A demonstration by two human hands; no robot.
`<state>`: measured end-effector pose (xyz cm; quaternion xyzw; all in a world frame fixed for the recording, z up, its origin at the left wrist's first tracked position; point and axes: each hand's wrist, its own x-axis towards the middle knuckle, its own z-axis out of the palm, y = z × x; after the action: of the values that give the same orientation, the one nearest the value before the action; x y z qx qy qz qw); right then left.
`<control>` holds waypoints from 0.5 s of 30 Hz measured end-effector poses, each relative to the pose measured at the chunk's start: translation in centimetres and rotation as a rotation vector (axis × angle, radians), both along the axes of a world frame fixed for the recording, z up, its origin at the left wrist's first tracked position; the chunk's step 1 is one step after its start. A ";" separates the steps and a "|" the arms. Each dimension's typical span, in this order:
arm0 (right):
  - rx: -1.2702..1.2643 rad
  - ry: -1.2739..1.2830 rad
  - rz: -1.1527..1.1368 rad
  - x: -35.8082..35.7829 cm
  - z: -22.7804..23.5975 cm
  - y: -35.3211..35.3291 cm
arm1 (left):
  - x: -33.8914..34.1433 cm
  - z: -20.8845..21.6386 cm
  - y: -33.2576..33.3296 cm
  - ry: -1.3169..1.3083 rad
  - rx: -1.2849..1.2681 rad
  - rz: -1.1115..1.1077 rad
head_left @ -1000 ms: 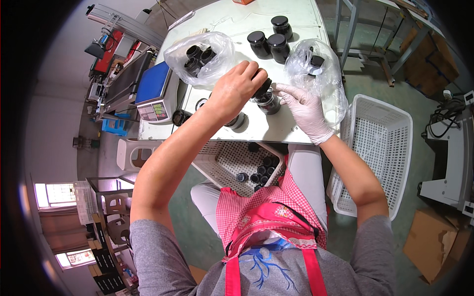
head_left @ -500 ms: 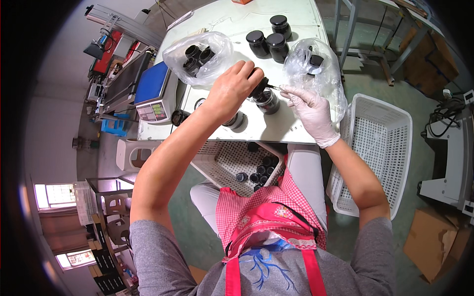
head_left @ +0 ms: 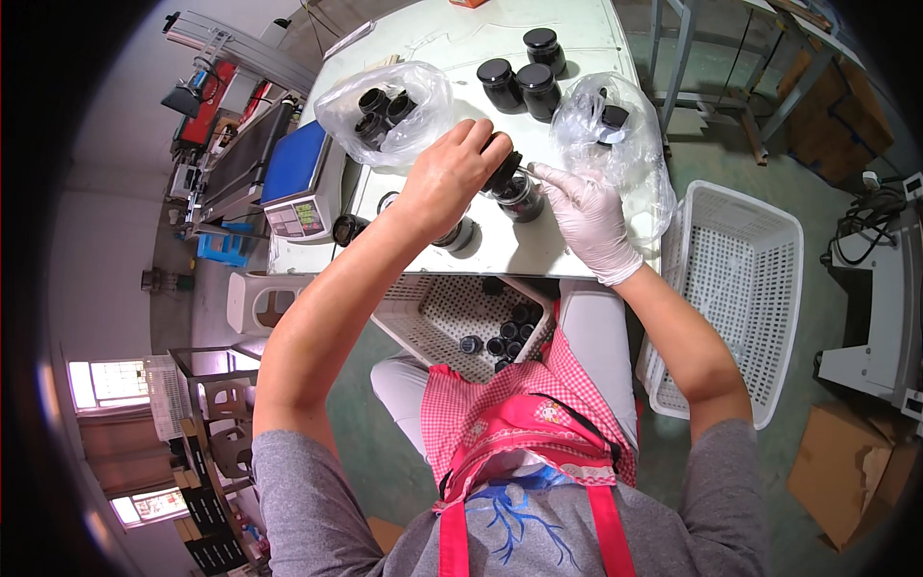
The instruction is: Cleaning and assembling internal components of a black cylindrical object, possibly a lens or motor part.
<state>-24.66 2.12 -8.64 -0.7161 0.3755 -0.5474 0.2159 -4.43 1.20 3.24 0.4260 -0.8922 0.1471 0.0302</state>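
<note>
My bare left hand grips a dark jar, tilted with its mouth toward the right. My right hand, in a thin white glove, has its fingertips pinched together at that mouth; what they hold is too small to make out. Directly below the tilted jar, a clear jar with dark contents stands on the white table. Another jar is partly hidden behind my left forearm. A dark open jar lies on its side near the scale.
Three black-lidded jars stand farther back. Plastic bags with dark jars and black lids flank my hands. A scale sits left. One basket holding dark lids is below the table edge; another white basket stands right.
My right hand has moved left, bringing its fingertips up to the mouth of the tilted jar. A thin dark strand that stretched between them is no longer visible. My left hand stays nearly still.
</note>
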 end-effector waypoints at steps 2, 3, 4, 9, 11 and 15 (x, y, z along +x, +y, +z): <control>0.145 0.006 0.036 -0.4 1.1 0.6 | 0.3 0.1 0.0 0.015 0.022 0.014; 0.145 0.008 0.033 -0.5 1.0 0.7 | 0.2 0.1 0.0 0.017 0.022 0.011; 0.159 -0.054 0.063 -0.6 1.0 0.7 | 0.2 0.1 -0.1 0.016 0.030 0.024; 0.039 -0.111 0.101 -0.6 0.3 0.2 | 0.1 0.0 0.0 0.031 0.042 0.033; -0.124 -0.021 0.016 -0.3 -0.2 -0.3 | 0.1 0.0 0.0 0.033 0.059 0.047; -0.244 0.123 -0.097 0.2 -1.6 -1.2 | 0.0 0.1 0.0 0.032 0.058 0.041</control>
<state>-24.44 0.88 -10.23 -0.7502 0.3529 -0.5538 0.0773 -4.47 1.22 3.34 0.4472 -0.8865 0.1149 0.0289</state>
